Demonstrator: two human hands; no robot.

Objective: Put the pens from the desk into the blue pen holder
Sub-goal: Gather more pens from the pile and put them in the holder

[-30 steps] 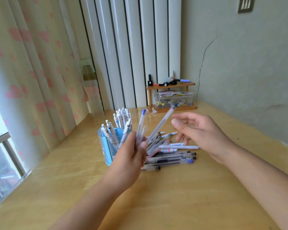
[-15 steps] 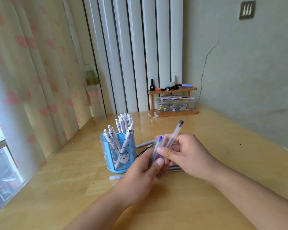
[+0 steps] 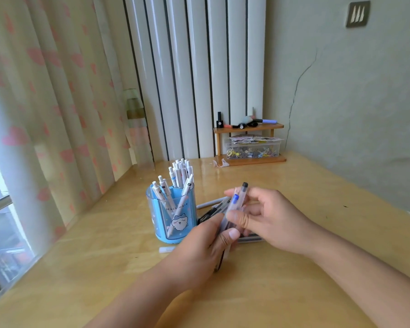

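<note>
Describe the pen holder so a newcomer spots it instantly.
On the wooden desk, look left of the two hands, toward the curtain. The blue pen holder is a translucent tub full of white pens. Unlike the clear box at the back, it has a cartoon face.

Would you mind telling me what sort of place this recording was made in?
Probably a home desk by a window: heart-print curtains, a wooden desk in a wall corner, a blue pen holder full of pens, and a small wooden shelf holding a box of clips.
</note>
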